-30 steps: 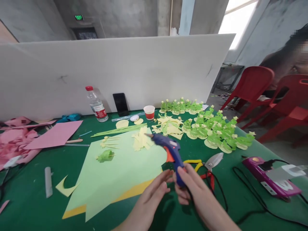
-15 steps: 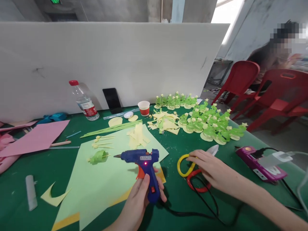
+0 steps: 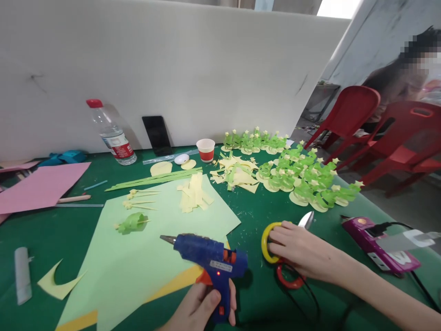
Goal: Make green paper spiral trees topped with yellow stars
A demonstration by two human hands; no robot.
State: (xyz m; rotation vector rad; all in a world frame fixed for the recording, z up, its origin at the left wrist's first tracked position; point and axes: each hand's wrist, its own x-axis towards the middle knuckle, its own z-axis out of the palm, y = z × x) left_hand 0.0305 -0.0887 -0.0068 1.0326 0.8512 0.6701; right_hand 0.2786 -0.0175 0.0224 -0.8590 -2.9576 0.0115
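In my left hand is a blue hot glue gun, its small red light on and its nozzle pointing left above the light-green paper sheet. My right hand closes over the scissors on the table; one yellow and one red handle loop and a blade stick out from under it. A rolled green paper piece on a thin stick lies on the sheet. Behind it are several thin sticks with pale yellow tips and a pile of pale yellow paper strips.
Rows of small green paper trees stand at the back right beside paper scraps. A paper cup, phone and bottle line the white board. A purple power strip sits right; cords run near the scissors.
My left hand with the glue gun has come lower and nearer, and the gun is turned slightly. My right hand's fingers have curled in more around the scissors. The view has tipped downward.
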